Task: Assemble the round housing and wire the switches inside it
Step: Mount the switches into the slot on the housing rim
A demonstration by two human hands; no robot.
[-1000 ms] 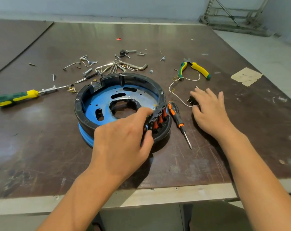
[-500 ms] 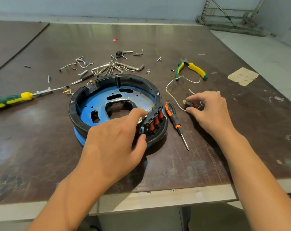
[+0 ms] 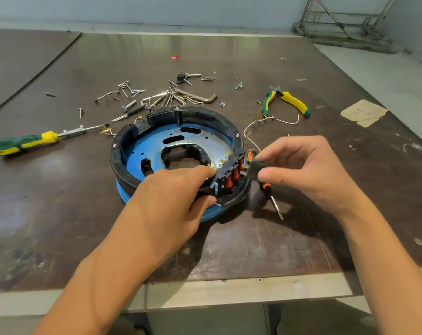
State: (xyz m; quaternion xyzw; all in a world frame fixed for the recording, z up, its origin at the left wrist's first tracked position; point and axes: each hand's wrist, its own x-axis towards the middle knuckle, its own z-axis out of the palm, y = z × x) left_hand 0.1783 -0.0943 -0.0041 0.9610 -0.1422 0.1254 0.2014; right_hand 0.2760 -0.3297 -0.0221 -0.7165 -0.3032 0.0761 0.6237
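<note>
Lifting is the big change: a second ago the right hand [image 3: 309, 170] lay flat on the worktop [image 3: 60, 213] over a little black switch [image 3: 256, 169]. Now it pinches that switch between thumb and fingers, right up against the row of orange switches [image 3: 229, 176] on the near-right rim of the round housing [image 3: 123, 151], which sits mid-worktop. Meanwhile the left hand [image 3: 171, 199] hasn't let go, thumb and fingers clamped on that row. So I'd guess this switch goes in next. Can't tell if the white wire [image 3: 251, 139] is hooked to it, since fingers hide the terminals. The small screwdriver [image 3: 272, 199] is half covered too.
</note>
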